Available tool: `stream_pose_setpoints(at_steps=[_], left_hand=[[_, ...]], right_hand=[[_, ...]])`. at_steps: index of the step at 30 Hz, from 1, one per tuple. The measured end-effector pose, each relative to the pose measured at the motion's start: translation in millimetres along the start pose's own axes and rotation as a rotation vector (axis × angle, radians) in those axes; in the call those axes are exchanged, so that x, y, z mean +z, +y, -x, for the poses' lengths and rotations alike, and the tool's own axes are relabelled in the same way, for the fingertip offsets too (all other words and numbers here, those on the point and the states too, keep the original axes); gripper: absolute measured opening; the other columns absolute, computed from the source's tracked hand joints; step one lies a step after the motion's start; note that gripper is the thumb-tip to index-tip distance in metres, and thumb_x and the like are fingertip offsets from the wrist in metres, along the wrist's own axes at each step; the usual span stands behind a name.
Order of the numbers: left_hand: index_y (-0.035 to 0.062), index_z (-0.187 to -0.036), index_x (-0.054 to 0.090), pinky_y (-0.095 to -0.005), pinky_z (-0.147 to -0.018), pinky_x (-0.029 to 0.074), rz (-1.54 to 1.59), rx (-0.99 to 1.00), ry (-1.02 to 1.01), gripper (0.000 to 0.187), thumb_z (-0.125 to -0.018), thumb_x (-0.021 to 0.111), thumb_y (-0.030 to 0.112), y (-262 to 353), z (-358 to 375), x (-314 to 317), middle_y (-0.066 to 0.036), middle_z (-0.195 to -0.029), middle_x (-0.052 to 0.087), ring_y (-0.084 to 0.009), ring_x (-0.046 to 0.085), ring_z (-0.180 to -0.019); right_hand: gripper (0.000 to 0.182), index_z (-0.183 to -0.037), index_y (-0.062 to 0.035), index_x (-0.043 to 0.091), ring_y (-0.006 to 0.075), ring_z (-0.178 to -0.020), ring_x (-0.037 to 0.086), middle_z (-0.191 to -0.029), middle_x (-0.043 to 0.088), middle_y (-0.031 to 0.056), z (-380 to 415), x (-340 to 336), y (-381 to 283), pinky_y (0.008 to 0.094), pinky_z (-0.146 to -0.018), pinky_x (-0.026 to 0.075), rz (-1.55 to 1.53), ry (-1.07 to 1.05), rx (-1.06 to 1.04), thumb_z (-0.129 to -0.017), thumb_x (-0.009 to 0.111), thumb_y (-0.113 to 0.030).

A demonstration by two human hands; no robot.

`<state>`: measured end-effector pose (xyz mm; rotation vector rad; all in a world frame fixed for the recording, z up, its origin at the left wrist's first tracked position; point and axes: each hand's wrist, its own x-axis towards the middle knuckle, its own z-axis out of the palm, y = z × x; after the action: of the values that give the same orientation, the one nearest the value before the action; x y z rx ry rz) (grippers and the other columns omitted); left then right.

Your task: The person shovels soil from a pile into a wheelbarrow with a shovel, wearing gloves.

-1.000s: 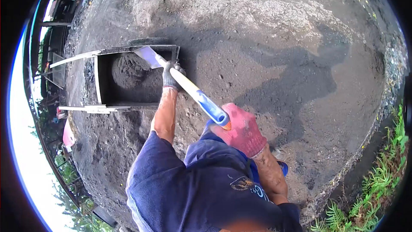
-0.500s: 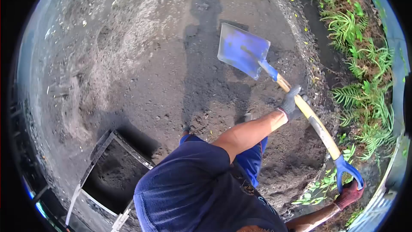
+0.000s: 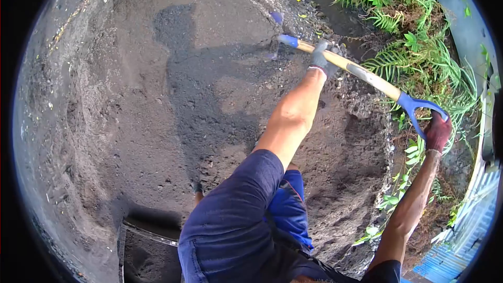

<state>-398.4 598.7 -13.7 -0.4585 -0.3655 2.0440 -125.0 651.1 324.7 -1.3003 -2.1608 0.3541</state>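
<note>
A shovel (image 3: 385, 88) with a wooden shaft and blue D-shaped handle slants across the upper right. My left hand (image 3: 320, 60), in a grey glove, is closed around the shaft near the blue socket. At the other end, my right hand (image 3: 438, 132), in a dark red glove, is wrapped around the D-handle. Only small bluish patches of the blade show past the socket; the rest blends with the soil or is hidden. Dark loose soil (image 3: 236, 94) lies beneath the shovel and around my feet.
A wheelbarrow-like tub (image 3: 149, 239) with a metal rim holds dark soil at lower left, partly cut off. Ferns (image 3: 398, 63) line the right side. Corrugated metal sheeting (image 3: 458, 257) stands at lower right. My shadow falls across the soil.
The shovel and both hands have shifted upward, and the blade has turned from broad-side view to barely visible. The view has swung, so the tub sits lower. Both hands keep their hold.
</note>
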Motion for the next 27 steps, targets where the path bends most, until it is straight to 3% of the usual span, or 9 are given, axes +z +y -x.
stream_pose_setpoints(at_steps=[6,7,12,15,18,21,22,24,27], left_hand=[[0.0126,-0.086,0.044,-0.0410,-0.069,0.048,-0.053,0.192,0.381,0.021,-0.081,0.063,0.020,13,79,-71,-0.003,-0.069,0.045,-0.0206,0.047,-0.063],[0.0133,-0.084,0.045,-0.0406,-0.070,0.048,-0.078,0.227,0.422,0.020,-0.080,0.064,0.020,17,109,-81,-0.003,-0.068,0.045,-0.0201,0.048,-0.062],[0.0113,-0.069,0.046,-0.0409,-0.063,0.047,-0.029,0.478,0.544,0.019,-0.080,0.061,0.018,91,302,-167,-0.005,-0.060,0.048,-0.0231,0.050,-0.057],[0.0130,-0.070,0.048,-0.0401,-0.066,0.048,0.058,0.723,0.718,0.021,-0.082,0.061,0.025,164,467,-207,-0.002,-0.060,0.048,-0.0219,0.049,-0.057],[0.0143,-0.065,0.042,-0.0385,-0.062,0.045,-0.073,1.030,0.771,0.029,-0.081,0.057,0.034,233,664,-220,-0.001,-0.057,0.043,-0.0209,0.046,-0.056],[0.0168,-0.060,0.042,-0.0383,-0.062,0.044,-0.140,1.319,0.863,0.037,-0.084,0.055,0.042,279,862,-208,0.001,-0.055,0.044,-0.0173,0.047,-0.057],[0.0180,-0.063,0.047,-0.0375,-0.062,0.044,-0.052,1.462,0.932,0.035,-0.086,0.053,0.045,277,900,-174,0.001,-0.057,0.047,-0.0167,0.049,-0.058],[0.0176,-0.067,0.051,-0.0361,-0.062,0.045,-0.235,1.409,0.703,0.035,-0.087,0.050,0.046,281,984,-165,0.002,-0.059,0.050,-0.0171,0.051,-0.059],[0.0139,-0.071,0.053,-0.0350,-0.063,0.045,0.021,1.469,0.798,0.039,-0.087,0.050,0.049,260,951,-92,0.000,-0.064,0.053,-0.0172,0.052,-0.062]], right_hand=[[0.014,-0.088,-0.0022,0.058,0.0088,-0.045,0.044,-0.057,0.049,-0.0006,55,53,111,0.0250,-0.043,0.035,-0.237,-0.075,0.094,-0.078,0.063,-0.012],[0.012,-0.086,-0.0025,0.058,0.0083,-0.045,0.043,-0.057,0.048,-0.0015,84,55,84,0.0251,-0.043,0.035,-0.267,-0.164,0.232,-0.079,0.062,-0.012],[0.009,-0.082,-0.0046,0.057,0.0071,-0.048,0.046,-0.057,0.050,-0.0014,167,137,153,0.0244,-0.043,0.036,-0.175,-0.350,0.087,-0.078,0.061,-0.011],[0.005,-0.077,-0.0069,0.057,0.0057,-0.050,0.046,-0.061,0.049,-0.0052,270,215,95,0.0241,-0.042,0.038,-0.378,-0.711,0.072,-0.075,0.061,-0.007],[0.019,-0.082,-0.0050,0.060,0.0309,-0.068,0.062,-0.075,0.063,0.0133,406,289,-3,0.0365,-0.063,0.049,-0.246,-0.855,-0.429,-0.070,0.068,-0.017],[0.031,-0.090,-0.0062,0.057,0.0341,-0.072,0.064,-0.075,0.063,0.0150,538,266,-182,0.0403,-0.063,0.050,-0.513,-1.303,-0.532,-0.072,0.071,-0.028],[0.033,-0.087,-0.0059,0.055,0.0374,-0.068,0.062,-0.070,0.061,0.0183,569,244,-230,0.0449,-0.061,0.048,-0.696,-1.396,-0.603,-0.073,0.070,-0.031],[0.037,-0.092,-0.0035,0.053,0.0392,-0.069,0.062,-0.070,0.060,0.0192,608,202,-288,0.0454,-0.061,0.048,-0.872,-1.617,-0.855,-0.075,0.069,-0.031],[0.036,-0.095,-0.0048,0.051,0.0386,-0.071,0.061,-0.073,0.060,0.0177,597,177,-310,0.0451,-0.061,0.048,-0.788,-1.685,-1.016,-0.075,0.069,-0.029]])
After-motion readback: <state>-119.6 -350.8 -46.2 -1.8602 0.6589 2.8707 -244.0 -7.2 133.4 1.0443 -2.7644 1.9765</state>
